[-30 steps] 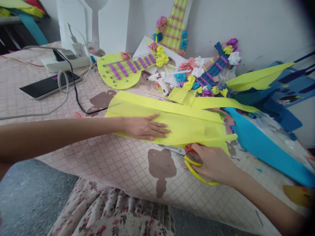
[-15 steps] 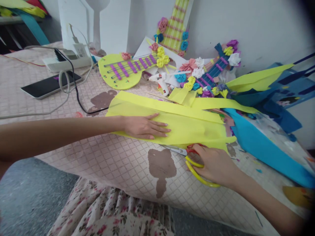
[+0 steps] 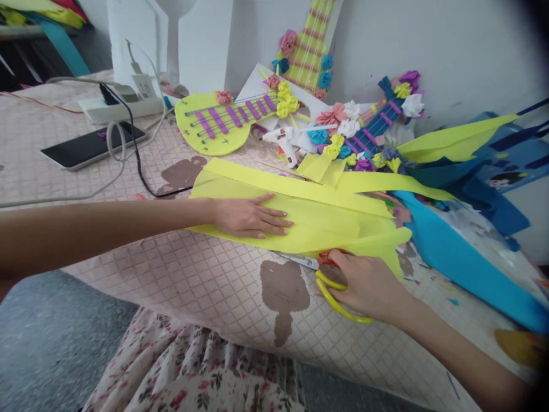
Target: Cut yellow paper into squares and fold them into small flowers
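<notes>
A wide piece of yellow crepe paper (image 3: 326, 220) lies across the table, with a folded strip along its far side. My left hand (image 3: 251, 217) rests flat on it, fingers stretched to the right. Gripped by its handles in my right hand (image 3: 371, 283) is a pair of scissors (image 3: 343, 306) with yellow and red handles. Their blades point left along the paper's near edge, and the upper blade is partly hidden by the paper. To the right of the scissors, a flap of the paper is bent upward.
Behind the paper lie a glue gun (image 3: 281, 143), a yellow paper guitar (image 3: 212, 123) and a blue one with paper flowers (image 3: 364, 134). At left are a phone (image 3: 94, 146) and a power strip (image 3: 122, 109) with cables. Blue crepe paper (image 3: 463, 257) stretches along the right.
The scissors and my right hand have moved slightly left along the paper's near edge. The paper's loose right part is lifted and bent more. My left hand stays flat on it.
</notes>
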The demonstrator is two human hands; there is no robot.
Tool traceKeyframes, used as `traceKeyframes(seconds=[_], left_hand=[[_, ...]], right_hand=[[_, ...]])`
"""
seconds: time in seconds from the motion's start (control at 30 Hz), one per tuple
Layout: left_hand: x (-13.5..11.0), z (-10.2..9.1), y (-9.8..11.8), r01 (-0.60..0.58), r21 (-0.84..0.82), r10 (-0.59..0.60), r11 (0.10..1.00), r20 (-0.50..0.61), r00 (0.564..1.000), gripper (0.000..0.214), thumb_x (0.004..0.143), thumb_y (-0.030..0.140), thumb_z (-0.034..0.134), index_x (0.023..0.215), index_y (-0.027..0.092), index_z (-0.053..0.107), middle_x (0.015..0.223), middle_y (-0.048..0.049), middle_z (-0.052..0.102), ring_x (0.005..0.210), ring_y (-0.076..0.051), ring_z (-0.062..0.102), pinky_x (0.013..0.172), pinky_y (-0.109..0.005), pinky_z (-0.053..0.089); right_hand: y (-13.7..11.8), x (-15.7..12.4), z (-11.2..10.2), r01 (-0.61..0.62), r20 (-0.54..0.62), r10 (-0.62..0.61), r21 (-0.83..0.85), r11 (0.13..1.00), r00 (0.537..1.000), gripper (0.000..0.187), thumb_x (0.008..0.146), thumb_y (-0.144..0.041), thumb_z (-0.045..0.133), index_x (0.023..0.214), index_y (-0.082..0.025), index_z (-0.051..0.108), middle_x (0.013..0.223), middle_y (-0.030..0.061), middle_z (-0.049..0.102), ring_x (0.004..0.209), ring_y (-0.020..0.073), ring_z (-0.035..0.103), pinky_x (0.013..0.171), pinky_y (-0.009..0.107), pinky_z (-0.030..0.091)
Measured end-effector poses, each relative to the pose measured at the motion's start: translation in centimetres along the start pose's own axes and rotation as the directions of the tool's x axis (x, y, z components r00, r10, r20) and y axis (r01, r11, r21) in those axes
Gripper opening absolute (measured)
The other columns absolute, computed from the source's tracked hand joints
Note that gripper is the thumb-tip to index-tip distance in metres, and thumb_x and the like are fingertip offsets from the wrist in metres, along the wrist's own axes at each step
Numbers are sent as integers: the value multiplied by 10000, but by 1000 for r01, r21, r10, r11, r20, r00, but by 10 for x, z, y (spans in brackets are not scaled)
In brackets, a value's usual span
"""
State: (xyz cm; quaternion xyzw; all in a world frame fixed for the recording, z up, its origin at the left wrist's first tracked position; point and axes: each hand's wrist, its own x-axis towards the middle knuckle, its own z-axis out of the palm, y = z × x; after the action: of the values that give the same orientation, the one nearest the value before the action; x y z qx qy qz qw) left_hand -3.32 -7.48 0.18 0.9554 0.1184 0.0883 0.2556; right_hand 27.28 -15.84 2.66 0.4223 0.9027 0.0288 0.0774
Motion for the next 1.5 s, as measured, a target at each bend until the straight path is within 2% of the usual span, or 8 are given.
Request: traceKeyframes(seconds=[0.13, 0.27, 0.43, 0.6, 0.87, 1.1, 1.27, 1.5], left_hand=[[0, 0, 0, 20, 5, -20, 1000, 21, 1000, 456, 923, 383, 372, 1378, 356, 350, 1455, 52, 326, 1379, -164, 216, 1126, -382, -127], [0, -1, 0, 32, 17, -33, 999, 71, 997, 468, 935, 415, 306, 1396, 335, 321, 1478, 45, 278, 1395, -163, 168, 1113, -378, -159], [0, -1, 0, 0, -11, 0, 1000, 3, 1000, 441, 927, 416, 346, 1360, 347, 391, 1447, 40, 354, 1373, -169, 241, 1130, -383, -107], [0, 0, -2, 12, -25, -12, 1000, -2, 1000, 435, 918, 407, 377, 1350, 369, 396, 1440, 55, 363, 1368, -161, 248, 1131, -374, -102], [0, 1, -1, 29, 46, -33, 999, 90, 995, 479, 935, 361, 313, 1411, 323, 284, 1487, 56, 248, 1402, -151, 138, 1097, -373, -197], [0, 2, -3, 24, 43, -27, 999, 67, 997, 470, 931, 346, 333, 1401, 335, 310, 1478, 62, 266, 1397, -160, 161, 1104, -381, -185], [-1, 4, -6, -41, 73, 40, 996, 23, 999, 474, 934, 335, 327, 1407, 326, 296, 1473, 43, 285, 1390, -167, 186, 1111, -390, -163], [-2, 3, -2, 0, 72, -4, 997, 56, 998, 477, 940, 330, 313, 1415, 325, 270, 1482, 54, 257, 1397, -150, 154, 1102, -378, -185]], right_hand=[[4, -2, 4, 47, -20, -48, -47, 998, 999, 319, 771, -463, 539, 933, -188, 528, 759, 51, 693, 665, 228, 653, 525, 278, 363], [4, -5, 4, 24, -10, -24, -22, 999, 1000, 314, 781, -459, 535, 956, -199, 530, 767, 40, 697, 677, 234, 659, 534, 287, 378], [-2, -4, -3, -43, 2, 43, 47, 998, 999, 286, 768, -441, 536, 938, -211, 539, 819, 42, 698, 694, 232, 655, 563, 301, 400], [-6, 2, -5, -41, 0, 41, 31, 999, 999, 297, 759, -458, 533, 914, -206, 551, 765, 51, 693, 648, 228, 646, 529, 291, 372], [-15, 13, -9, -19, 32, 19, 18, 1000, 999, 307, 791, -475, 505, 918, -197, 540, 762, 47, 691, 655, 228, 653, 530, 290, 361], [-7, 10, -2, 49, 0, -49, -41, 998, 999, 300, 790, -463, 530, 909, -187, 539, 724, 45, 690, 641, 236, 659, 511, 288, 348], [-9, 9, -5, 16, -1, -17, -9, 1000, 1000, 285, 790, -448, 532, 921, -195, 523, 809, 42, 698, 717, 235, 662, 564, 297, 386], [-17, 15, -10, -9, 22, 9, 7, 1000, 1000, 353, 782, -518, 517, 934, -199, 527, 823, 41, 697, 727, 245, 663, 579, 313, 407]])
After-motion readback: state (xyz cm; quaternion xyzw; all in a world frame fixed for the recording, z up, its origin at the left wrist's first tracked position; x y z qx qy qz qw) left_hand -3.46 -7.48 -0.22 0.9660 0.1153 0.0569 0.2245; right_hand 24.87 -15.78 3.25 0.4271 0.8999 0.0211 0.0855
